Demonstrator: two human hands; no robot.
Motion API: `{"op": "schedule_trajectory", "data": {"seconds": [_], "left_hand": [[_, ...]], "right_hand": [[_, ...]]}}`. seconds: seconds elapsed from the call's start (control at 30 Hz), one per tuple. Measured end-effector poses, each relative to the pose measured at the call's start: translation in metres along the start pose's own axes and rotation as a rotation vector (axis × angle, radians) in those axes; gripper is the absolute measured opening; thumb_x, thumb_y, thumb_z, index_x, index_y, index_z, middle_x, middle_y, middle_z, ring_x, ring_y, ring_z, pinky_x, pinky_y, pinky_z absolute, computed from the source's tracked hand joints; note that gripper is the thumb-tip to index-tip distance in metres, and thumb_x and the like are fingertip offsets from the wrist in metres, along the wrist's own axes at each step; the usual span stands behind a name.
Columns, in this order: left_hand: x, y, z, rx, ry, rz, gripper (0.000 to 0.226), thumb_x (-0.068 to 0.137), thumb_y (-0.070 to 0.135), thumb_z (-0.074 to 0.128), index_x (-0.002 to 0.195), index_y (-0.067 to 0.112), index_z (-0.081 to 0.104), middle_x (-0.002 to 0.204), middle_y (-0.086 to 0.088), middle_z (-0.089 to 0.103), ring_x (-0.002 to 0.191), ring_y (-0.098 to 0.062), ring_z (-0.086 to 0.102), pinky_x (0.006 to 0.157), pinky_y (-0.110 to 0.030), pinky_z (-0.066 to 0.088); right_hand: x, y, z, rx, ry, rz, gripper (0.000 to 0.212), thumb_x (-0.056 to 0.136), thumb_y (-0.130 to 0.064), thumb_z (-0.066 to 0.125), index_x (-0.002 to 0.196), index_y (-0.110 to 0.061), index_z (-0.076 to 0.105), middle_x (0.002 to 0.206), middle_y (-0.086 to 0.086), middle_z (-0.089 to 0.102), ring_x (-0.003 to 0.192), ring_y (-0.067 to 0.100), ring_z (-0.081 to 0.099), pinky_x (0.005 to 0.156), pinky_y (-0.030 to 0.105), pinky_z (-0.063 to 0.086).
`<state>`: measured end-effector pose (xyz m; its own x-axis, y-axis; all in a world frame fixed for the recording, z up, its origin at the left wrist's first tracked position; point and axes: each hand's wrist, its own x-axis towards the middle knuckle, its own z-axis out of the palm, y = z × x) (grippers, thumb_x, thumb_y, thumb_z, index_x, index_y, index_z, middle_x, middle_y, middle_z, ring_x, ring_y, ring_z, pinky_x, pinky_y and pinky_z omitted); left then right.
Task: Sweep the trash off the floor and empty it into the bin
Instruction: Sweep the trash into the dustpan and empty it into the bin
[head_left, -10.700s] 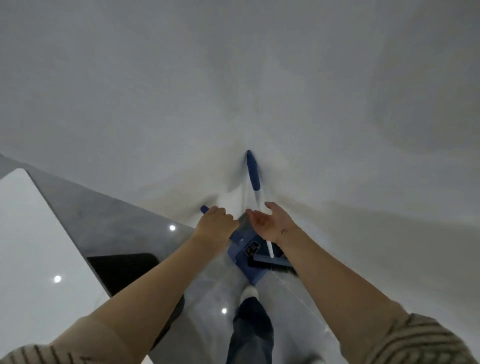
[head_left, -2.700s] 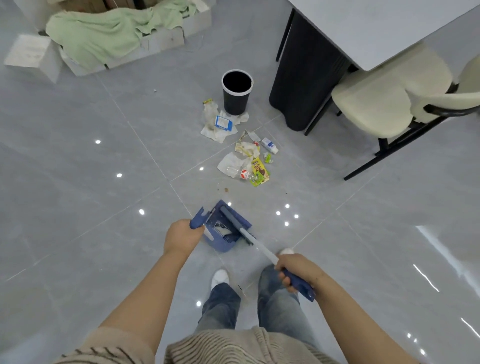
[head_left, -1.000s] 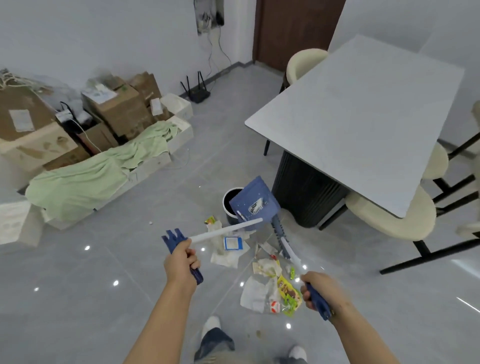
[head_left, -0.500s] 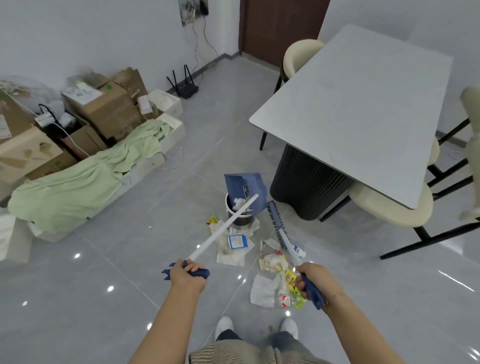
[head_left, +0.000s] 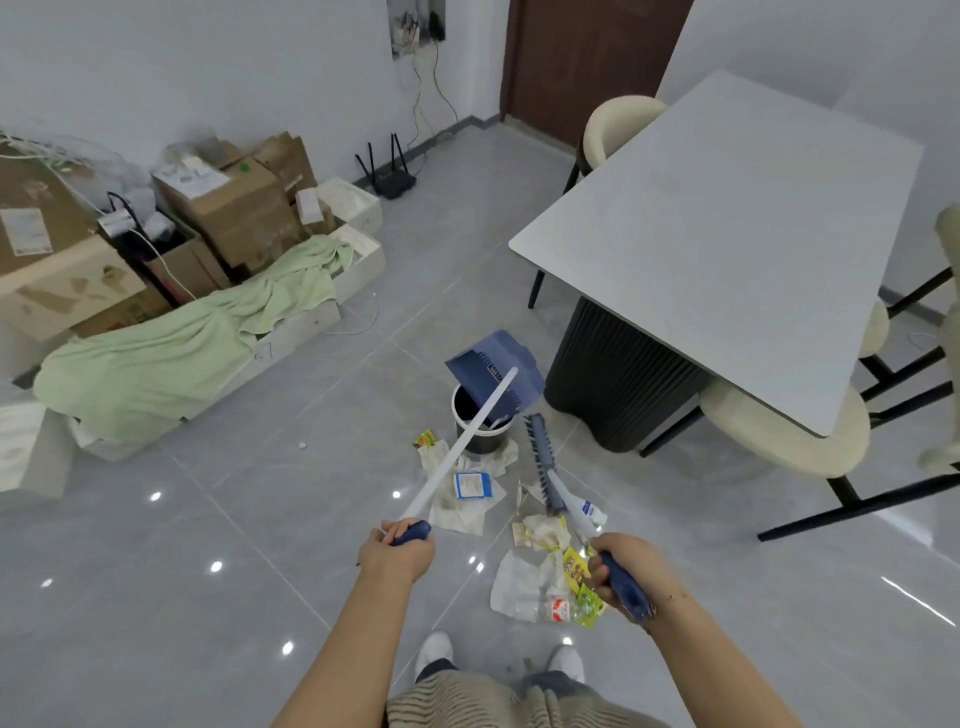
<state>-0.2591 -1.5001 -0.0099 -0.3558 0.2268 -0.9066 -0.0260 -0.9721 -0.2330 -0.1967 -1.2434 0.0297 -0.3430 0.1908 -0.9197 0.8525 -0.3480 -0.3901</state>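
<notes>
While the left hand (head_left: 397, 551) curls tightly round the blue grip of the dustpan (head_left: 496, 376), its long white shaft slants up and away to the blue pan, which is tipped above the mouth of the black bin (head_left: 480, 423). The right hand (head_left: 618, 566) is closed round the blue handle of the broom (head_left: 545, 473), whose brush head rests on the floor (head_left: 260, 519) just right of the bin, bristles lying along the tiles.

Trash (head_left: 545, 577) is scattered between the bin and the person's white shoes: crumpled white paper, a yellow-green wrapper, a clear plastic piece with a red label, and a small tube beside the broom's neck. More paper and a blue-edged packet (head_left: 471, 486) lie under the dustpan's shaft, touching the bin's base.

Right of the bin stands a grey counter (head_left: 727, 234) on a dark ribbed pedestal, with cream chairs (head_left: 789, 431) tucked round it. To the far left, cardboard boxes (head_left: 234, 208) are stacked along the wall, a pale green cloth (head_left: 171, 358) draped over the low white ones, and a black router (head_left: 389, 176) sits near a brown door (head_left: 582, 57).
</notes>
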Motion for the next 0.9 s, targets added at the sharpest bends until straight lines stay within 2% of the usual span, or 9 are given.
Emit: {"op": "schedule_trajectory", "data": {"seconds": [0.13,0.3,0.4,0.5,0.6,0.7,0.8,0.83,0.9], "left_hand": [[0.0,-0.005,-0.004,-0.064,0.016,-0.01,0.044,0.099,0.02,0.041,0.055,0.019,0.035,0.027,0.001,0.026,0.022,-0.012,0.023,0.034,-0.015,0.017],[0.003,-0.009,-0.011,-0.013,0.031,0.026,0.039,0.099,0.023,0.04,0.06,0.019,0.041,0.028,0.003,0.03,0.024,-0.009,0.026,0.03,-0.015,0.017],[0.003,-0.015,-0.017,0.002,0.039,0.032,0.04,0.098,0.022,0.039,0.059,0.02,0.037,0.028,0.003,0.026,0.024,-0.009,0.026,0.031,-0.015,0.016],[-0.002,-0.025,-0.019,-0.056,0.056,0.029,0.042,0.097,0.015,0.038,0.056,0.019,0.032,0.027,-0.001,0.023,0.024,-0.012,0.022,0.035,-0.015,0.016],[0.0,-0.028,-0.021,-0.14,0.089,0.034,0.04,0.097,0.013,0.041,0.057,0.018,0.037,0.026,-0.003,0.024,0.034,-0.01,0.019,0.037,-0.016,0.017],[0.003,-0.028,-0.022,-0.115,0.09,0.039,0.041,0.098,0.017,0.04,0.057,0.019,0.036,0.027,-0.001,0.024,0.025,-0.011,0.021,0.034,-0.015,0.017],[0.003,-0.032,-0.015,-0.091,0.081,0.039,0.041,0.096,0.012,0.038,0.056,0.018,0.03,0.028,-0.001,0.022,0.021,-0.014,0.019,0.034,-0.016,0.018],[0.002,-0.034,-0.014,-0.088,0.083,0.038,0.04,0.094,0.008,0.037,0.056,0.017,0.027,0.028,-0.002,0.021,0.023,-0.014,0.018,0.035,-0.016,0.018],[-0.003,-0.036,-0.013,-0.066,0.06,0.038,0.034,0.083,-0.002,0.033,0.057,0.016,0.024,0.028,-0.003,0.019,0.023,-0.014,0.017,0.036,-0.015,0.015]], "right_hand": [[-0.003,-0.001,-0.008,-0.027,-0.008,0.005,0.012,0.097,-0.01,0.042,0.092,-0.001,0.048,0.057,0.007,0.042,0.029,0.01,0.036,0.03,0.015,0.032],[-0.005,-0.001,-0.015,-0.057,0.0,0.015,0.012,0.096,-0.011,0.043,0.092,-0.001,0.049,0.057,0.007,0.043,0.029,0.009,0.036,0.032,0.015,0.032],[-0.003,-0.004,-0.02,-0.061,0.001,0.015,0.013,0.097,-0.011,0.043,0.09,-0.001,0.049,0.057,0.007,0.043,0.03,0.009,0.035,0.032,0.014,0.031],[0.0,-0.008,-0.02,-0.119,0.01,0.064,0.023,0.098,-0.012,0.041,0.078,-0.004,0.047,0.058,0.006,0.041,0.032,0.01,0.033,0.032,0.013,0.03],[0.005,-0.01,-0.019,-0.151,0.006,0.075,0.029,0.098,-0.014,0.041,0.07,-0.009,0.045,0.057,0.005,0.04,0.038,0.011,0.033,0.033,0.015,0.03],[0.007,-0.01,-0.02,-0.159,0.006,0.09,0.025,0.097,-0.015,0.041,0.074,-0.008,0.045,0.056,0.005,0.04,0.036,0.01,0.032,0.033,0.015,0.028],[0.006,-0.014,-0.02,-0.094,-0.015,0.051,0.009,0.096,-0.011,0.043,0.091,-0.006,0.048,0.057,0.005,0.041,0.03,0.008,0.035,0.03,0.014,0.03],[0.006,-0.016,-0.019,-0.09,-0.01,0.053,0.012,0.097,-0.011,0.042,0.105,-0.006,0.049,0.058,0.006,0.04,0.029,0.008,0.035,0.03,0.013,0.03],[0.01,-0.019,-0.018,-0.102,-0.013,0.05,0.032,0.097,-0.011,0.041,0.128,-0.001,0.045,0.059,0.007,0.04,0.029,0.009,0.034,0.03,0.013,0.029]]}}
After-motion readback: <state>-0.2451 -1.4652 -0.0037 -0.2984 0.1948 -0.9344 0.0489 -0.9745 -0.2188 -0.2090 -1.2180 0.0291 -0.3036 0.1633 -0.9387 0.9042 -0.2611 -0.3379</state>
